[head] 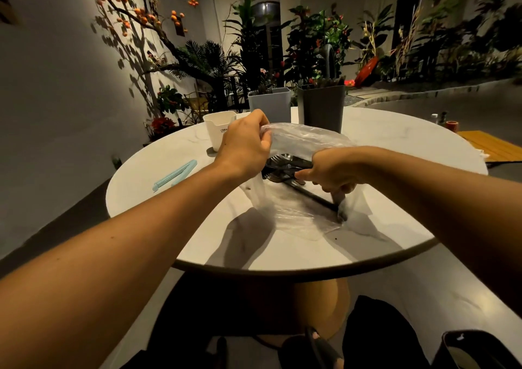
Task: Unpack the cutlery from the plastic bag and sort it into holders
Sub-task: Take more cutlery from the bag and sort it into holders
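Black cutlery [285, 168] bundled inside clear plastic bag [299, 210] on round worktop [169, 171], long axis running far-left to near-right, heads far-left. Right hand [333, 171] curled round handles; left hand [245, 142] pinching bag mouth. Beyond: 3 holders, white [217, 131], grey-blue [271, 103], dark [322, 106].

Garden café: plants [313, 43], round table [175, 154]

The plastic bag [299, 142] is seen as thin, clear, crinkled film with a soft sheen. Glossy black cutlery [285, 165] is shown inside it. The bench [169, 154] is finished in smooth, pale, marble-like stone, and matt plastic is suggested for the holders [322, 106].
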Action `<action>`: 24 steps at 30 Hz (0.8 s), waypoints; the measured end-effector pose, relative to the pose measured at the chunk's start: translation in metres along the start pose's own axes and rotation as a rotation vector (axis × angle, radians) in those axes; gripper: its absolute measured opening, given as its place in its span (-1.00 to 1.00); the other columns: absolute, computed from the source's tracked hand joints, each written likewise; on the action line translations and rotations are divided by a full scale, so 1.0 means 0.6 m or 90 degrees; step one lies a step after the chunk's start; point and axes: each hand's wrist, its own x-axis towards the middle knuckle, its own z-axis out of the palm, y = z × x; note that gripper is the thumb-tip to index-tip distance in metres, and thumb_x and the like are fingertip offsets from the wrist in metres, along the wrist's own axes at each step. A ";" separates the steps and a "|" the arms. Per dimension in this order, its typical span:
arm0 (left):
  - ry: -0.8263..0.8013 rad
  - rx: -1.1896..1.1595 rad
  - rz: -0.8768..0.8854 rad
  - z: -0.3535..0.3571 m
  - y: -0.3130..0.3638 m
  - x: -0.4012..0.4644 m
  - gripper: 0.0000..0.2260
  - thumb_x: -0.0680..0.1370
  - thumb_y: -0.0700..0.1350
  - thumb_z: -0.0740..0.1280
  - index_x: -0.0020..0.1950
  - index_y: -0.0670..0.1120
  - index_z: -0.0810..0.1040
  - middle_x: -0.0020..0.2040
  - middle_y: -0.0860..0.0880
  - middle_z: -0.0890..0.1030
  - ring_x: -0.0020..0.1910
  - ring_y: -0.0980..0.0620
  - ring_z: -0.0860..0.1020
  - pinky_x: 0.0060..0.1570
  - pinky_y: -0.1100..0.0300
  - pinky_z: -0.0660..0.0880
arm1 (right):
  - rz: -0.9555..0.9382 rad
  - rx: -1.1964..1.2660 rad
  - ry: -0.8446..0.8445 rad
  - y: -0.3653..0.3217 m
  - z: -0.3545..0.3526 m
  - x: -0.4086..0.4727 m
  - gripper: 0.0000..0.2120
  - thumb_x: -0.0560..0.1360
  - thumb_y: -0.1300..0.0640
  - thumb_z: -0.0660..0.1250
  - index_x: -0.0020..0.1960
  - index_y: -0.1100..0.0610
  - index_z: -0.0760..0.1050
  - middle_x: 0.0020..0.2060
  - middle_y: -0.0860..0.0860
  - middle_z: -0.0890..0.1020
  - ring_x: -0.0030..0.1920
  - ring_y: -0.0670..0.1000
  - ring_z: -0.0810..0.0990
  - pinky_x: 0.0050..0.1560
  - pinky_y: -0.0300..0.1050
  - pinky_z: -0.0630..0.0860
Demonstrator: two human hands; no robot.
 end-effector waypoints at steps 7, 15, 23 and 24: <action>-0.087 0.010 -0.033 -0.022 0.019 -0.021 -0.81 0.65 -0.18 0.24 0.23 -0.02 0.53 0.12 -0.09 0.56 0.10 -0.09 0.54 0.16 0.00 0.55 | 0.010 0.026 -0.078 0.014 -0.027 -0.066 -0.54 0.61 -0.19 0.19 -0.29 0.13 0.36 -0.51 -0.01 0.34 -0.51 -0.07 0.23 -0.48 -0.22 0.19; -0.316 -0.042 -0.021 -0.054 0.055 -0.045 -0.60 0.69 0.03 0.02 0.33 -0.13 0.51 0.25 -0.14 0.56 0.22 -0.08 0.51 0.27 0.02 0.43 | -0.021 0.056 -0.161 0.032 -0.056 -0.140 -0.55 0.55 -0.21 0.24 -0.29 0.13 0.39 -0.48 -0.03 0.36 -0.50 -0.08 0.24 -0.45 -0.23 0.18; -0.382 -0.103 -0.112 -0.104 0.080 -0.033 -0.33 0.68 0.25 -0.13 0.24 -0.18 0.59 0.28 -0.13 0.60 0.22 -0.07 0.55 0.24 0.04 0.37 | -0.082 0.068 -0.321 0.035 -0.113 -0.183 -0.58 0.49 -0.24 0.25 -0.29 0.10 0.40 -0.43 -0.03 0.30 -0.47 -0.08 0.18 -0.48 -0.24 0.12; -0.414 -0.185 -0.163 -0.114 0.081 -0.026 -0.29 0.66 0.29 -0.14 0.20 -0.20 0.60 0.20 -0.14 0.65 0.17 -0.08 0.59 0.24 0.03 0.40 | -0.093 0.096 -0.331 0.039 -0.119 -0.187 -0.58 0.49 -0.24 0.25 -0.28 0.10 0.39 -0.42 -0.03 0.29 -0.47 -0.08 0.17 -0.48 -0.24 0.11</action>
